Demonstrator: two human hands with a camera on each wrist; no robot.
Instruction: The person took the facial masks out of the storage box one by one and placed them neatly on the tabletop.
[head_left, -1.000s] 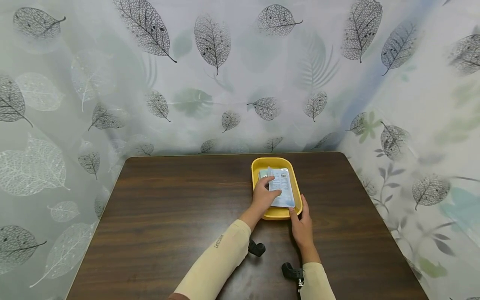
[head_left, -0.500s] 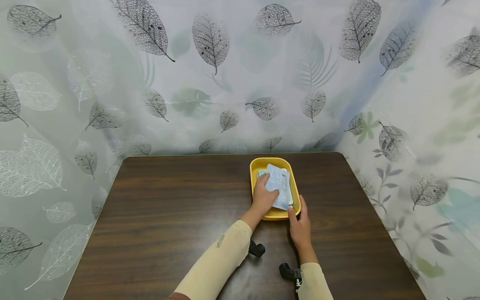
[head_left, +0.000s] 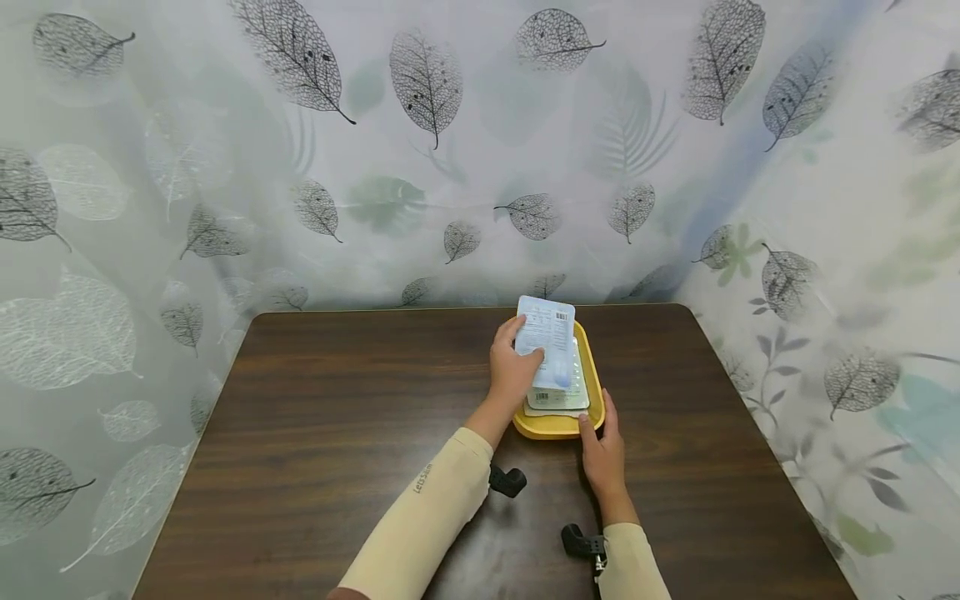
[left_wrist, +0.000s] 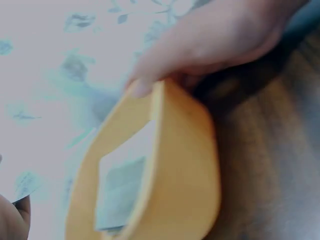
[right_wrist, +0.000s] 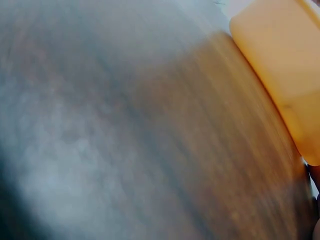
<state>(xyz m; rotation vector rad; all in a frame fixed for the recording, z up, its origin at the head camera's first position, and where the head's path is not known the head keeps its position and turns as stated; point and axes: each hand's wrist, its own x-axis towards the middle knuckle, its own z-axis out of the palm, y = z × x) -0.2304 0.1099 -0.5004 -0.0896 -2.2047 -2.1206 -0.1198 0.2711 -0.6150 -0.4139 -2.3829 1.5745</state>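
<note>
In the head view my left hand (head_left: 512, 367) pinches a light blue flat packet (head_left: 553, 346) with small print and a barcode, raised above a yellow plastic tray (head_left: 555, 428). Beneath it, inside the tray, lie pale green and white packets (head_left: 561, 400), partly covered. My right hand (head_left: 603, 457) grips the tray's near right corner, thumb at the rim. The left wrist view has the right hand (left_wrist: 205, 42) on the tray rim (left_wrist: 156, 115), and only a bit of the left hand (left_wrist: 11, 220) at its edge. The right wrist view catches the tray's outer wall (right_wrist: 285, 70).
The tray stands on a dark wood-grain table (head_left: 360, 400), right of its middle and close to the far edge. Leaf-patterned sheeting (head_left: 480, 150) hangs behind and at both sides. Black camera mounts (head_left: 508, 482) are strapped to both wrists.
My left hand has lifted the light blue packet out of the tray, up and slightly left, uncovering the packets beneath. The right hand stays at the tray's corner.
</note>
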